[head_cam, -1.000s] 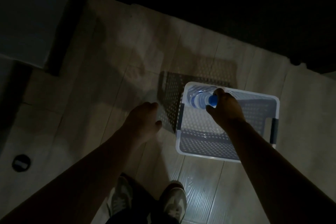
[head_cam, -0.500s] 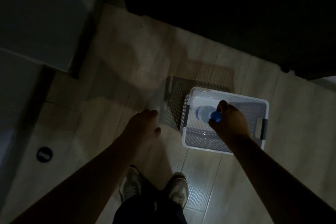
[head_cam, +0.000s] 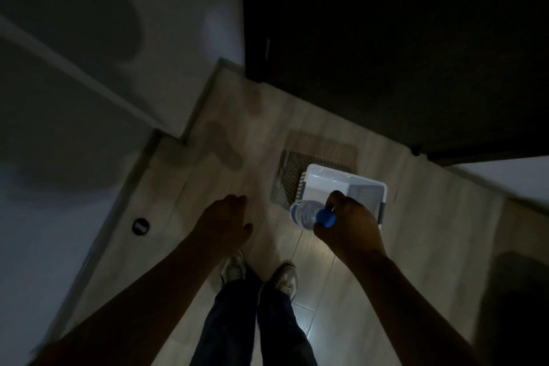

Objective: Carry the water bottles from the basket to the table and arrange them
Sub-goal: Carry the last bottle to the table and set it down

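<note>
Lifted clear of the basket [head_cam: 315,175], the bottle [head_cam: 306,214] hangs pinched in the right hand [head_cam: 350,229]; left hand [head_cam: 225,220] relaxed, holding nothing; carry to bench pending.

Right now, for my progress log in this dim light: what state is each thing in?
water bottle: cap on, tilted, held in the air by its neck.
right hand: grips the bottle's neck.
left hand: holds nothing, fingers relaxed.
basket: upright on the floor; the part of its inside that shows holds no bottle.
</note>
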Available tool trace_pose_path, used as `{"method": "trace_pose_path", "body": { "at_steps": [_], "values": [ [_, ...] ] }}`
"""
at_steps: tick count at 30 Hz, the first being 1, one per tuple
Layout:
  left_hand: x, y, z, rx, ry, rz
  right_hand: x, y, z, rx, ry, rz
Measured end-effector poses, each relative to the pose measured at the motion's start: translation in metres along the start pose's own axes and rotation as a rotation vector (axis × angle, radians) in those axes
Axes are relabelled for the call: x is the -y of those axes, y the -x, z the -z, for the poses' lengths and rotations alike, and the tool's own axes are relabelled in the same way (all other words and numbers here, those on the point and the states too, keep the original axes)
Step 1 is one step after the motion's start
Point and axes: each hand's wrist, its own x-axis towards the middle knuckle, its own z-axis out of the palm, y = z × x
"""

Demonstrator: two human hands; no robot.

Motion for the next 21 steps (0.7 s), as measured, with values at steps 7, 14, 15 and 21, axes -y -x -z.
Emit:
{"method": "trace_pose_path", "body": {
  "at_steps": [7,14,15,21],
  "values": [
    [-0.021,0.121,0.058,-0.078,0.097,0.029,0.079,0.089,0.102,-0.052,-0.056,0.111],
    [-0.039,0.229,0.085,-0.184,0.294,0.113,0.134,0.155,0.174,-0.076,-0.149,0.313],
    [-0.041,0.243,0.087,-0.219,0.326,0.126,0.14,0.161,0.183,-0.059,-0.148,0.354],
    [-0.059,0.312,0.098,-0.494,0.423,0.271,0.188,0.188,0.237,0.008,-0.109,0.721]
  ]
}}
